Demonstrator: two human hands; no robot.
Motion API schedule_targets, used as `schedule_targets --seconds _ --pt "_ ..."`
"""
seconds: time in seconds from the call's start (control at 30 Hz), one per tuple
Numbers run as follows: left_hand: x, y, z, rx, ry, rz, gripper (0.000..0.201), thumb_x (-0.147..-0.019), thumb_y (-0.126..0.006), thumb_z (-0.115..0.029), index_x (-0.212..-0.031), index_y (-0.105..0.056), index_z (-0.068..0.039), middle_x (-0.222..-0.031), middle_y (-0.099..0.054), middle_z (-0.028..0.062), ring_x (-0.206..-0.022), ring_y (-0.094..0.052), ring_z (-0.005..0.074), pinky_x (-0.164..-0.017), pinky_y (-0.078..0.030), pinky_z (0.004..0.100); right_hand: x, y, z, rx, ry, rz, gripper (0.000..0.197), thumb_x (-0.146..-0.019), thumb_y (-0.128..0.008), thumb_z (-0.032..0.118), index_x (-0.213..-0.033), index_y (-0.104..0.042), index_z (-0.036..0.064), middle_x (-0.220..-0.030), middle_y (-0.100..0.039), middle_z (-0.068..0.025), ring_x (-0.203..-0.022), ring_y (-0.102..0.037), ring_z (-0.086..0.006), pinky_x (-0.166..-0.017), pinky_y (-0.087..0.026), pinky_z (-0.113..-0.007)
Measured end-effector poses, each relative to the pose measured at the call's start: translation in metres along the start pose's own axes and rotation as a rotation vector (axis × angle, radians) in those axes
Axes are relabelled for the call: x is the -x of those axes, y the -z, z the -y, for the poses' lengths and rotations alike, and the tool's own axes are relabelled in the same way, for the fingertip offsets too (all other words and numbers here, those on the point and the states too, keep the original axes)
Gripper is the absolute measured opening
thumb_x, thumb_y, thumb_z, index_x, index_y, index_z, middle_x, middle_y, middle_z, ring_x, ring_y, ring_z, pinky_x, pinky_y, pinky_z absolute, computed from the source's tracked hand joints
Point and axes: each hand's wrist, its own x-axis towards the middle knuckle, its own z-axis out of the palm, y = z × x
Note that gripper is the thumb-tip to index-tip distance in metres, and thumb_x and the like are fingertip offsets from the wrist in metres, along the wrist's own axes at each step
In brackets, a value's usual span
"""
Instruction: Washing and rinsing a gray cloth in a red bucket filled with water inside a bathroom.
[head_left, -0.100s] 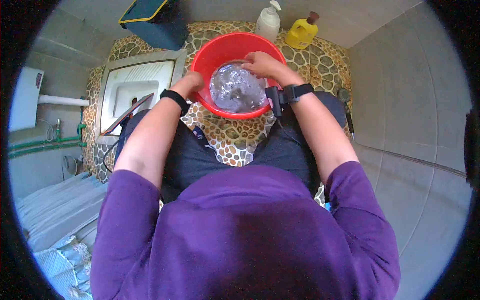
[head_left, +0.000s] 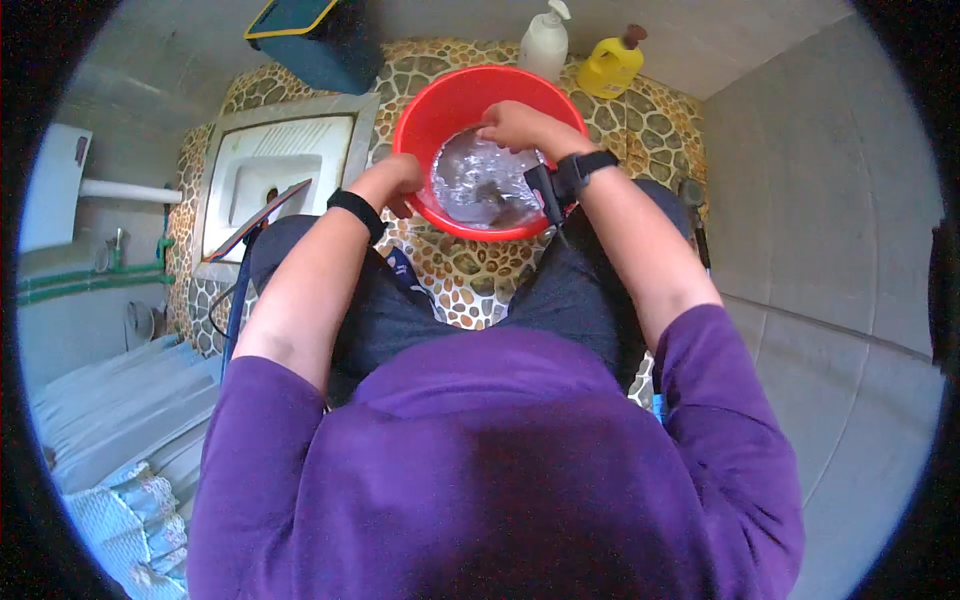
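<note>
Curling at the left rim of the red basin point(head_left: 425, 112), our left hand point(head_left: 402, 181) touches it; whether it grips, we cannot tell. Rightward of that hand, water point(head_left: 480, 180) lies in the round basin, with no long axis. Our right hand point(head_left: 514, 127), nearer the water, hangs over its far side, fingers bent, holding we cannot tell what, if anything.

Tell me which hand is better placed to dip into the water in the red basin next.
Probably the right: the right hand extends over the red basin, close to the water. The left hand is at the basin's left rim, farther from the water.
</note>
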Motion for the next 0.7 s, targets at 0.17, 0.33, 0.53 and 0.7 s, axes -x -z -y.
schedule_targets --seconds 0.17,0.33,0.53,0.7 --pt "0.042 0.020 -0.015 -0.194 -0.038 -0.013 0.033 -0.084 -0.039 -0.016 -0.103 -0.050 0.009 -0.088 -0.061 0.0225 -0.067 -0.063 0.0311 -0.055 -0.053 0.0418 -0.046 -0.007 0.008 0.241 0.074 0.077 0.028 -0.072 -0.058 0.022 -0.089 -0.061 0.0002 -0.077 -0.061 -0.0175 -0.065 -0.061 -0.0254 -0.054 -0.048 -0.037" --pt "0.058 0.071 -0.043 -0.048 -0.547 -0.357 0.037 -0.082 -0.054 -0.032 -0.094 -0.054 0.003 -0.074 -0.061 0.0143 -0.065 -0.064 0.0236 -0.053 -0.053 0.0298 -0.081 -0.059 -0.024 0.421 0.164 0.192 0.025 -0.066 -0.062 0.018 -0.086 -0.064 0.0038 -0.086 -0.063 -0.0171 -0.081 -0.061 -0.0296 -0.071 -0.046 -0.040" --pt "0.054 0.090 -0.020 1.068 -0.807 -0.064 0.026 -0.087 -0.048 -0.026 -0.095 -0.051 -0.001 -0.081 -0.059 0.0107 -0.077 -0.062 0.0213 -0.065 -0.054 0.0272 -0.075 -0.127 -0.037 0.349 0.085 0.440 0.025 -0.060 -0.064 0.019 -0.083 -0.066 0.0102 -0.088 -0.063 -0.0145 -0.082 -0.061 -0.0278 -0.070 -0.046 -0.038" --pt "0.040 0.096 -0.036 1.104 -0.765 -0.086 0.022 -0.086 -0.048 -0.021 -0.093 -0.051 -0.001 -0.083 -0.058 0.0108 -0.077 -0.062 0.0206 -0.066 -0.053 0.0261 -0.081 -0.153 -0.083 0.221 0.002 0.526 0.017 -0.061 -0.059 0.020 -0.073 -0.064 0.0086 -0.079 -0.063 -0.0145 -0.073 -0.060 -0.0243 -0.063 -0.044 -0.038"
